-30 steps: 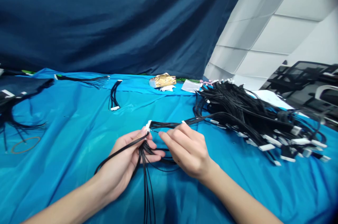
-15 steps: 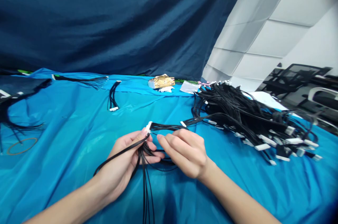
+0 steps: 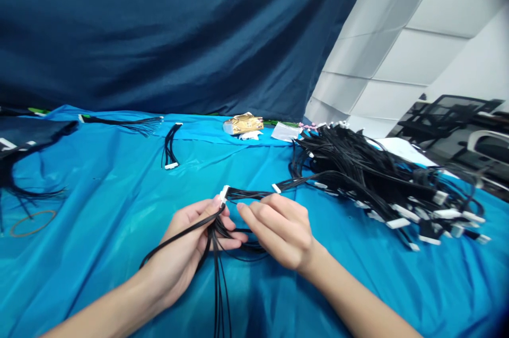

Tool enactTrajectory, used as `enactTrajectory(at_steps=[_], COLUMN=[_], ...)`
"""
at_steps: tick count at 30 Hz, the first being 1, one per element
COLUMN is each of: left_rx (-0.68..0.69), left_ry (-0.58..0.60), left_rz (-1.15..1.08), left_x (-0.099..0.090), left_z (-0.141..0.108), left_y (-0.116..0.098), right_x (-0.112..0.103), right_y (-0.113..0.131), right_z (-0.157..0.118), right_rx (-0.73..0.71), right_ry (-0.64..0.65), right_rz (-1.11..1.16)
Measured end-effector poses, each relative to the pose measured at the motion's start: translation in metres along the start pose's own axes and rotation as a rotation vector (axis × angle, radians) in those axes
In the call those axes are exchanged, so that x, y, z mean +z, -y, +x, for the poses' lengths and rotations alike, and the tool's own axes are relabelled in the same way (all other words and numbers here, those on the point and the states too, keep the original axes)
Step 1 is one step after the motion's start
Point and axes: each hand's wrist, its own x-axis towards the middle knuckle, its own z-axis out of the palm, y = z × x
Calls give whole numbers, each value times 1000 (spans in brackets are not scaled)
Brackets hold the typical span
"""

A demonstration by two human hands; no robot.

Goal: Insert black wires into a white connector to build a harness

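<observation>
My left hand (image 3: 189, 245) grips a white connector (image 3: 224, 195) between thumb and fingers, with a bundle of thin black wires (image 3: 217, 269) hanging from it and one strand looping over the wrist. Close on its right, my right hand (image 3: 280, 229) is closed in a pinch, its fingertips by the wires just beside the connector. What it pinches is too small to make out. Other black wires run from the connector rightward behind my right hand.
A large pile of black cables with white connectors (image 3: 358, 168) lies at the right. Behind are a gold packet (image 3: 244, 124) and a short cable (image 3: 170, 147). Further left lie another cable (image 3: 119, 121), dark wires (image 3: 11, 173) and a brown ring (image 3: 34, 223). Blue cloth (image 3: 99, 195) covers the table.
</observation>
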Motion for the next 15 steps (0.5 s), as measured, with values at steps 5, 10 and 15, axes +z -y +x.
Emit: enactTrajectory(at_steps=[5,10,15], left_rx=[3,-3,22], left_ry=[1,3,4], left_rz=[16,24,67], left_x=[1,2,1], left_z=[0,-1,-3], left_y=[-1,-1,-1], right_x=[1,0,2], right_y=[0,0,0], right_z=[-2,-2,-5], right_rx=[19,10,33], right_ry=[0,8,16], right_rz=[-3,7,15])
